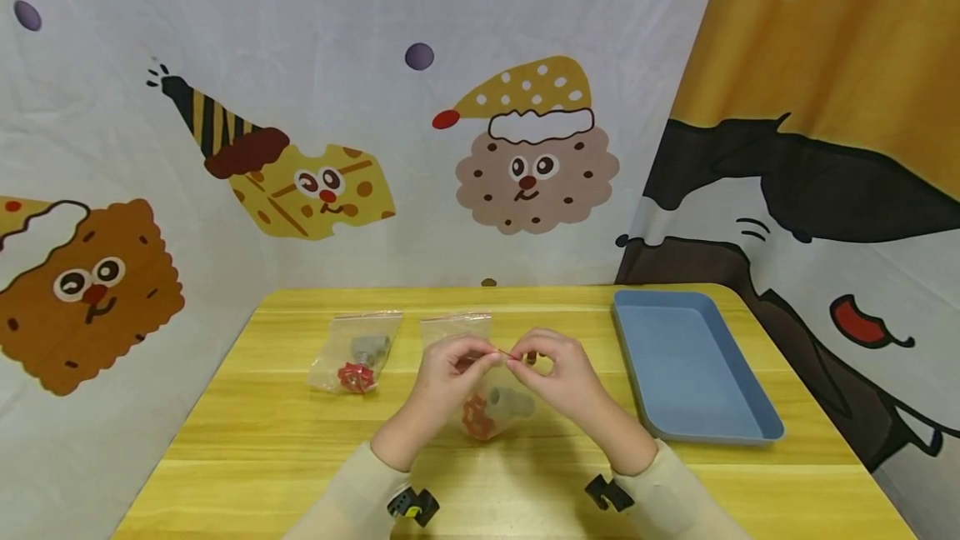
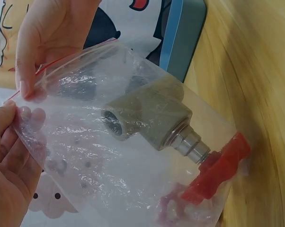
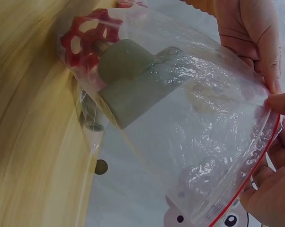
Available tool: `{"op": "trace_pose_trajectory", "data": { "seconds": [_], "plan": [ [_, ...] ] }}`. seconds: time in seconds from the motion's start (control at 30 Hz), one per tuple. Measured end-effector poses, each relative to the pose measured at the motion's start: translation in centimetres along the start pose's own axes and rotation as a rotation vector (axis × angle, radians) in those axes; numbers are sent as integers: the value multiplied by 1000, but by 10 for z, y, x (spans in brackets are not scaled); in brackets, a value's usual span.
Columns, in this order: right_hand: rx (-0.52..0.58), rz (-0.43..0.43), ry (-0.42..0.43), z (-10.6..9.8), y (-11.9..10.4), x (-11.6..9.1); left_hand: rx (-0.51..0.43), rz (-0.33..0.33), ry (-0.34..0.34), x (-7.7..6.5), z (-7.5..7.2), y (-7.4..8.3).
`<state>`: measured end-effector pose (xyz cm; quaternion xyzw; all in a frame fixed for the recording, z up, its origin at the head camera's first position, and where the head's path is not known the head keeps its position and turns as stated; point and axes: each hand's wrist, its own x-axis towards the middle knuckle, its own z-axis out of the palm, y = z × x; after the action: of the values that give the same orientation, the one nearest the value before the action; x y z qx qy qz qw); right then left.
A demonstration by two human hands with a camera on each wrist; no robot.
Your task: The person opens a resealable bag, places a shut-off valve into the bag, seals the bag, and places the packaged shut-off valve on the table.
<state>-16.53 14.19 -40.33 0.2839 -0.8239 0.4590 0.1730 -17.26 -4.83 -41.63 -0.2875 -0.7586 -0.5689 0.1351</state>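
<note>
Both hands hold up a clear zip bag (image 2: 90,137) by its red-striped top edge, close together over the middle of the table. The left hand (image 1: 448,369) pinches the edge from the left; the right hand (image 1: 553,369) pinches it just beside, from the right. Inside the hanging bag is a grey pipe valve (image 2: 156,113) with a metal stem and a red handwheel (image 3: 88,40) at the bottom. In the head view the bag's film hardly shows. Whether its seal is parted cannot be told.
Another zip bag (image 1: 330,352) with a grey valve and red handwheel lies on the wooden table (image 1: 247,457) at left. Behind the hands lies a further clear bag (image 1: 456,326), mostly hidden. A blue tray (image 1: 690,373) stands at right. A printed curtain (image 1: 420,190) hangs behind the table.
</note>
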Motion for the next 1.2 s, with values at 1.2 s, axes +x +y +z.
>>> {"op": "trace_pose_trajectory", "data": {
  "seconds": [1.2],
  "plan": [
    [-58,-75,0,-3,10,-8,71,15,81,-4,10,-1]
  ]
}}
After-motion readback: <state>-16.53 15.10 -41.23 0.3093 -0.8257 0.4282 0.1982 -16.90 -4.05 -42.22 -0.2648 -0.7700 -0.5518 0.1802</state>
